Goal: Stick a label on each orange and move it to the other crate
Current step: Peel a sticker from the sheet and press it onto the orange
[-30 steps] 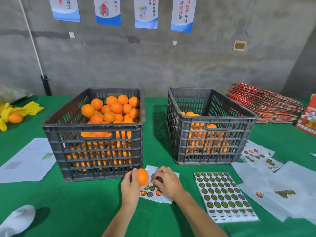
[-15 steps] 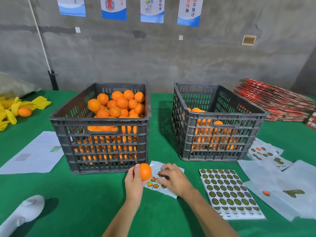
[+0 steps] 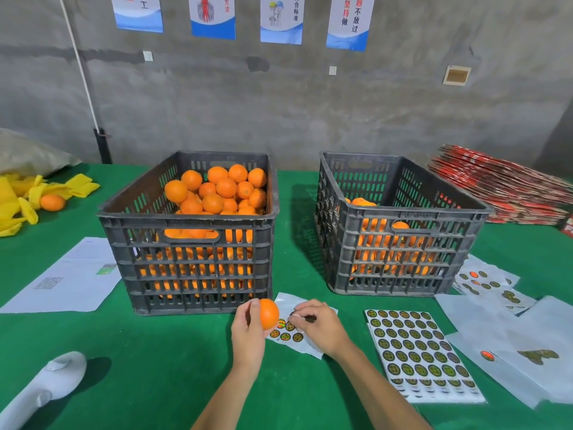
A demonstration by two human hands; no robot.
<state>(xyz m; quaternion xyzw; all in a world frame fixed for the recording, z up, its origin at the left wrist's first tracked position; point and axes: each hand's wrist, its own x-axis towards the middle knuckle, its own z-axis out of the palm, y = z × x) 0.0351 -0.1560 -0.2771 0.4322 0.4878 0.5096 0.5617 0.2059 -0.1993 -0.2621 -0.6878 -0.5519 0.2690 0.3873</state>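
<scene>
Now—orange (image 3: 269,313) in L hand (image 3: 248,333), maybe label.

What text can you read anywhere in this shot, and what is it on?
"不放过": far-right wall poster, dark column.
"坚持做": same poster, red column, partly cut off.
"符合标准": third poster.
Other two posters: cropped, unreadable.
Paper sheet: QR code, print too small.
Label sheet: stickers too small.
Red box: cut off.

One orange (image 3: 269,313), unlabelled on its visible side, is gripped just above a nearly spent label sheet (image 3: 294,332) on the green table. Left crate (image 3: 189,259) is heaped with oranges; right crate (image 3: 400,252) is partly filled.
</scene>
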